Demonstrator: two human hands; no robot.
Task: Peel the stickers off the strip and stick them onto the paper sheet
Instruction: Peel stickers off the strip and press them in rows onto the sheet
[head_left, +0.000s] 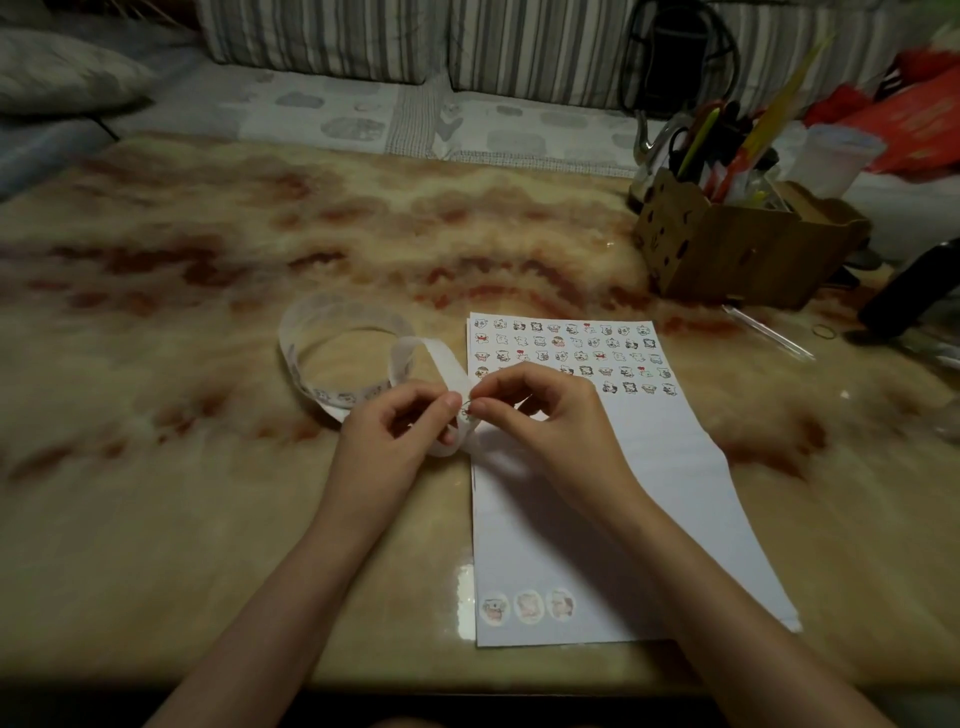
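Observation:
A white paper sheet (613, 519) lies on the marbled table, with several rows of small cartoon stickers (571, 353) across its far end and three oval stickers (527, 605) near its front edge. A long white sticker strip (332, 317) curls in a loop left of the sheet. My left hand (400, 421) pinches the strip's near part just off the sheet's left edge. My right hand (540, 410) pinches a small sticker (467, 413) at the strip, fingertip to fingertip with the left hand.
A brown cardboard organiser (737, 249) full of pens and scissors stands at the back right. A clear pen (769, 332), a rubber band (825, 331) and a dark object (909, 291) lie right of the sheet. A striped sofa (415, 41) runs behind the table.

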